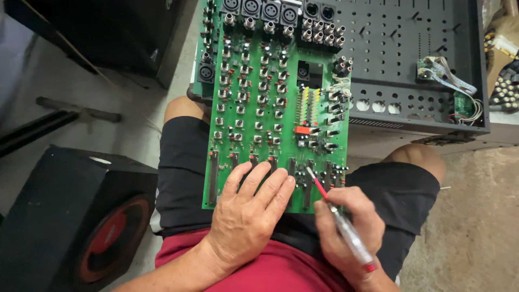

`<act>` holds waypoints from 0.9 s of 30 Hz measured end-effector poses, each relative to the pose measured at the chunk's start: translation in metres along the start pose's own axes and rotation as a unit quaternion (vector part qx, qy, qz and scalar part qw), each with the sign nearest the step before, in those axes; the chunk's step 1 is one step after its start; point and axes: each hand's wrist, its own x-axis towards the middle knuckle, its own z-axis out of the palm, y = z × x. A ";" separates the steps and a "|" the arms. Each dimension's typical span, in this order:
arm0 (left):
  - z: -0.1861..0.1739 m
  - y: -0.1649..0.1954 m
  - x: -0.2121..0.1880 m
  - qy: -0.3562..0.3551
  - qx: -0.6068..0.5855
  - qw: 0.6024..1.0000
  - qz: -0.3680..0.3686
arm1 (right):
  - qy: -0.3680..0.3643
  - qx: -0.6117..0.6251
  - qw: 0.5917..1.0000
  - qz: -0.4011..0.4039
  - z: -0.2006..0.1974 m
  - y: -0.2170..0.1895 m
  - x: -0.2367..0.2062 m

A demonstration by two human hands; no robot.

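The circuit board (270,103) lies across the person's lap, its far end on the metal chassis (416,70) — a speaker box (70,216) sits left, a small ribbon-cabled board (432,69) right.

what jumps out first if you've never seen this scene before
A large green circuit board crowded with knobs and sockets fills the centre, resting on the person's lap in black shorts. The left hand lies flat on its near edge, while the right hand holds a clear-handled screwdriver with a red shaft, its tip at the board's lower right. A black perforated metal chassis sits behind, and a black speaker box with a red-ringed cone stands at lower left.
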 end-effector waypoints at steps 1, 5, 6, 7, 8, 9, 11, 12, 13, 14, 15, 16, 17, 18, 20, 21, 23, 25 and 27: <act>0.000 0.000 0.000 -0.001 -0.002 1.000 -0.001 | 0.008 0.019 0.999 0.034 -0.002 0.003 -0.002; 0.000 0.000 -0.001 0.003 -0.004 1.000 -0.004 | 0.066 0.108 0.978 0.163 -0.016 0.014 -0.003; 0.000 0.000 -0.001 0.002 -0.005 1.000 -0.004 | 0.089 0.133 0.968 0.192 -0.019 0.015 -0.003; 0.000 -0.001 -0.001 0.002 -0.007 1.000 -0.002 | 0.077 0.116 0.972 0.190 -0.023 0.014 -0.002; 0.001 -0.001 0.000 0.004 -0.005 1.000 -0.001 | 0.066 0.098 0.975 0.187 -0.028 0.013 0.000; 0.001 -0.001 0.000 0.005 -0.003 1.000 -0.001 | 0.054 0.081 0.978 0.185 -0.033 0.011 0.003; 0.002 0.001 0.001 0.006 0.001 1.000 -0.002 | 0.011 0.024 0.993 0.118 -0.038 0.003 0.006; 0.002 0.002 0.001 0.006 0.003 1.000 -0.003 | -0.011 -0.004 0.996 0.084 -0.039 -0.001 0.008; 0.002 0.002 0.001 0.006 0.005 1.000 -0.004 | -0.022 -0.013 0.998 0.052 -0.039 -0.004 0.010; 0.002 0.003 0.002 0.006 0.004 1.000 -0.005 | -0.033 -0.021 0.999 0.021 -0.038 -0.007 0.012; 0.003 0.003 0.001 0.005 0.003 1.000 -0.006 | -0.044 -0.030 0.999 -0.010 -0.035 -0.009 0.014; 0.003 0.003 0.002 0.005 0.002 1.000 -0.007 | -0.048 -0.032 0.998 -0.004 -0.033 -0.012 0.014; 0.003 0.004 0.001 0.005 0.003 1.000 -0.008 | -0.052 -0.035 0.998 0.001 -0.031 -0.014 0.013; 0.004 0.004 0.002 0.005 0.004 1.000 -0.009 | -0.056 -0.038 0.998 0.006 -0.030 -0.015 0.013; 0.005 0.004 0.002 0.006 0.004 1.000 -0.010 | -0.052 -0.038 0.998 0.016 -0.028 -0.015 0.014; 0.006 0.004 0.002 0.006 0.003 1.000 -0.011 | -0.051 -0.038 0.998 0.022 -0.028 -0.014 0.013; 0.007 0.004 0.001 0.006 0.003 1.000 -0.013 | -0.054 -0.023 0.998 0.036 -0.029 -0.013 0.013; 0.009 0.004 0.002 0.007 0.006 1.000 -0.016 | -0.054 -0.020 0.997 0.060 -0.030 -0.012 0.012; 0.011 0.004 0.002 0.010 0.002 1.000 -0.018 | -0.051 -0.028 0.994 0.093 -0.030 -0.013 0.010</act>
